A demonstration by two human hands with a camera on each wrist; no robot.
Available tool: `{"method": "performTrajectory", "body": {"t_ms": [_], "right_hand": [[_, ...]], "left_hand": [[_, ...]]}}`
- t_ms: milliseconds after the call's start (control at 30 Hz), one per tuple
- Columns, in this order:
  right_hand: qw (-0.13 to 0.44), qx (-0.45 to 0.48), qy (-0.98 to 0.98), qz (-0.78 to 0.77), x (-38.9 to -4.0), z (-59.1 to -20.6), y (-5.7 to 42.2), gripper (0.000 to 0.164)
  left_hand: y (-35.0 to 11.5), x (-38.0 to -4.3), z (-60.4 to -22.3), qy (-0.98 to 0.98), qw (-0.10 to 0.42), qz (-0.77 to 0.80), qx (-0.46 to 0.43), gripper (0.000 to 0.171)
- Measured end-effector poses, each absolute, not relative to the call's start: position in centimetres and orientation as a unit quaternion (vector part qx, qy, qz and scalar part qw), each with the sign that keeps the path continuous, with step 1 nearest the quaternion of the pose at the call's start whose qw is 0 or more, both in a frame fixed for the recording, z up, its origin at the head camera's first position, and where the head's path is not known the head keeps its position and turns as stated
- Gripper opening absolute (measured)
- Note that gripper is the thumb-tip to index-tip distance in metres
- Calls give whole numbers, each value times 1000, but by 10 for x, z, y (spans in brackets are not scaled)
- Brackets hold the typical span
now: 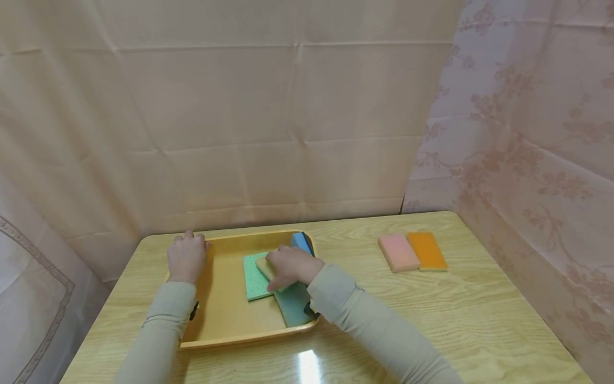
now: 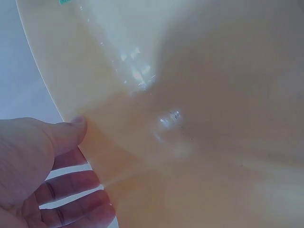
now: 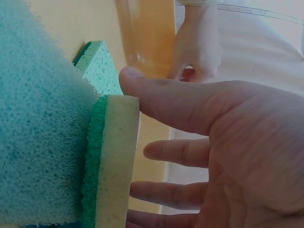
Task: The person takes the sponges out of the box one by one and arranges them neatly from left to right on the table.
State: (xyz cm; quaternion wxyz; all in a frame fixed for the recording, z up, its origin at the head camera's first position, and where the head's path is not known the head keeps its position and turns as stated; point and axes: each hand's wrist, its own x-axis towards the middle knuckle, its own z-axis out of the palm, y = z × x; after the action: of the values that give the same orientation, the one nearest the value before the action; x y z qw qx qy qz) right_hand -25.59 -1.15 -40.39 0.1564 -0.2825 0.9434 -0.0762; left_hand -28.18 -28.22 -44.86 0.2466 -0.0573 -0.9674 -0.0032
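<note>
My left hand point(image 1: 187, 258) grips the left rim of a yellow tray point(image 2: 199, 180), with the thumb on the inside and the fingers curled round the outside. Inside the tray my right hand point(image 1: 292, 265) lies over a cream sponge point(image 3: 116, 156) with a green scouring layer. Its fairly straight fingers touch the cream face, and the thumb is by one end. That sponge overlaps a light green speckled sponge point(image 1: 256, 277) and sits against a blue-green coarse foam pad point(image 1: 293, 305). Past the right fingers is a blue sponge point(image 1: 301, 241), partly hidden.
A pink sponge point(image 1: 399, 252) and an orange sponge point(image 1: 427, 250) lie side by side on the wooden table point(image 1: 408, 314), right of the tray. Beige cloth point(image 1: 268, 133) hangs behind the table, and a flowered curtain point(image 1: 542, 160) hangs on the right.
</note>
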Motion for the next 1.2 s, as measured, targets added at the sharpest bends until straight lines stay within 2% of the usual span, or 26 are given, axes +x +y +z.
{"method": "performTrajectory", "body": {"t_ms": [733, 1200], "right_hand": [[155, -281, 943, -83, -256, -407, -15, 73], [149, -285, 945, -64, -260, -413, -17, 65]], "left_hand": [[-281, -281, -449, -968, 247, -8, -50, 27], [-281, -281, -450, -969, 242, -11, -43, 26]]}}
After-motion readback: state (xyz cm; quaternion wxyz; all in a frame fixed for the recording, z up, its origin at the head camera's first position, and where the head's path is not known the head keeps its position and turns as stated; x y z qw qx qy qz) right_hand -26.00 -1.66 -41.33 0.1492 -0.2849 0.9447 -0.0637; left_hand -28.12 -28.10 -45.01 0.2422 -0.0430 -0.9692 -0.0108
